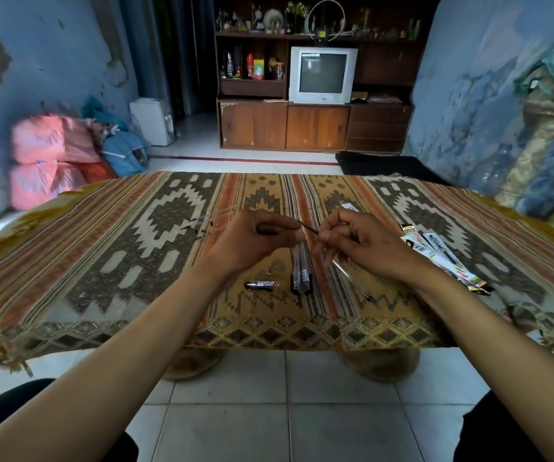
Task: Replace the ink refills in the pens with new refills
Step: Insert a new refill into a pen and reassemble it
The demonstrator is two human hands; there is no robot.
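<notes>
Both hands meet over the patterned woven tablecloth (135,235), sharing one thin dark ink refill (308,227).

The left hand (255,240) and right hand (359,243) each pinch an end of it, and curled fingers hide both ends. Below the refill lie a cluster of clear-barrelled black pens (301,271) and a short black pen cap (260,285); right of it, printed refill packets (442,255) near the cloth's edge. Small parts left are too blurred to name.

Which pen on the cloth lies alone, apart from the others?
The clear pen, slanted under the right hand; the other pens lie side by side as a pair.
</notes>
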